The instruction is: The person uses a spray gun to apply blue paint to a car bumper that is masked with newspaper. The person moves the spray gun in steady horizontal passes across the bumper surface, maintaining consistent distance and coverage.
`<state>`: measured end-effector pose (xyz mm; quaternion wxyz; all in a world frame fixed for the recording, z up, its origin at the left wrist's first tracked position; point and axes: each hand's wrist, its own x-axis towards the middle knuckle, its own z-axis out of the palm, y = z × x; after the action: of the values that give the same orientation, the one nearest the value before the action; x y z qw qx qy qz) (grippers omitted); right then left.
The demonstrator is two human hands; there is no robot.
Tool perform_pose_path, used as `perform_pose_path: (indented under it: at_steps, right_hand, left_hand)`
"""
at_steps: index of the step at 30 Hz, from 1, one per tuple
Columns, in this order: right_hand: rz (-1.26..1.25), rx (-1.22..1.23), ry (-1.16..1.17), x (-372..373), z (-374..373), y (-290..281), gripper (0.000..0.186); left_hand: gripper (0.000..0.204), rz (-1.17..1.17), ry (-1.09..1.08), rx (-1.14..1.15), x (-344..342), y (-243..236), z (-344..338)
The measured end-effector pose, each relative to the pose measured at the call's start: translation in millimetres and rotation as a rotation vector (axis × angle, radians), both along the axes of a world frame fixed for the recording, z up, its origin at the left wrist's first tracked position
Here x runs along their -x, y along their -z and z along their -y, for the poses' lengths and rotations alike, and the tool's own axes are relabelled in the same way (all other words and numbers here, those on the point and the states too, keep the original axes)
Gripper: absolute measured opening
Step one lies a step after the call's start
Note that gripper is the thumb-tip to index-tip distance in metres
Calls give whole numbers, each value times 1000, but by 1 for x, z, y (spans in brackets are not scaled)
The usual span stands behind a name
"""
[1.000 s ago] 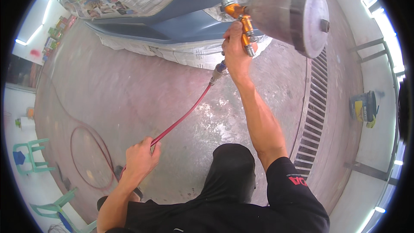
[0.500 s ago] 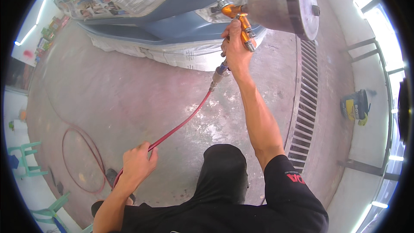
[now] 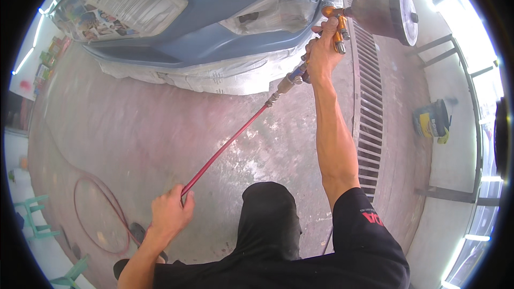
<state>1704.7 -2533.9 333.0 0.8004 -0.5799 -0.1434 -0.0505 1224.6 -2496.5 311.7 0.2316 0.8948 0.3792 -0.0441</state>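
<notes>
My right hand (image 3: pixel 324 53) is wrapped round the grip of an orange spray gun (image 3: pixel 338 31), held out at arm's length. A grey paint cup (image 3: pixel 375 12) with a round lid juts from the gun to the right. From the gun's lower end a red air hose (image 3: pixel 230 142) runs, pulled nearly straight, down to my left hand (image 3: pixel 170 211), which is closed round it. Beyond the gun is a blue-grey car bumper (image 3: pixel 198 21). Newspaper (image 3: pixel 134 2) masks its left opening, and pale masking (image 3: pixel 278 13) covers the right one, close to the gun's nozzle.
White sheeting (image 3: pixel 214 77) hangs under the bumper. A floor drain grate (image 3: pixel 369 118) runs along the right, with a dark bucket (image 3: pixel 432 119) beyond it by the wall. The hose lies looped (image 3: pixel 79 203) on the floor at left, near green plastic stools (image 3: pixel 36 217).
My right hand and the spray gun have moved right, toward the bumper's right end. The hose between my hands has straightened. My view has shifted slightly, bringing more of the bumper into sight.
</notes>
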Motion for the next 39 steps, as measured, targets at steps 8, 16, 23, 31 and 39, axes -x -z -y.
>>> perform_pose_path:
  at_steps: [8, 16, 23, 31, 39]
  right_hand:
    - [-11, 73, -220, 98, -40, 31, 50]
    - [6, 143, -546, 183, -76, 40, 42]
    - [-27, 74, -476, 153, -69, 49, 45]
    - [-80, 10, -237, 79, -42, 49, 50]
    - [-89, 106, -240, 100, -41, 52, 51]
  left_hand:
    - [23, 34, 17, -65, 35, -2, 3]
    - [24, -54, 22, -89, 55, -17, 9]
    - [25, -71, 48, -36, 53, -22, 17]
    - [23, -28, 42, -36, 38, -14, 19]
    - [31, -215, 65, -17, 46, -23, 14]
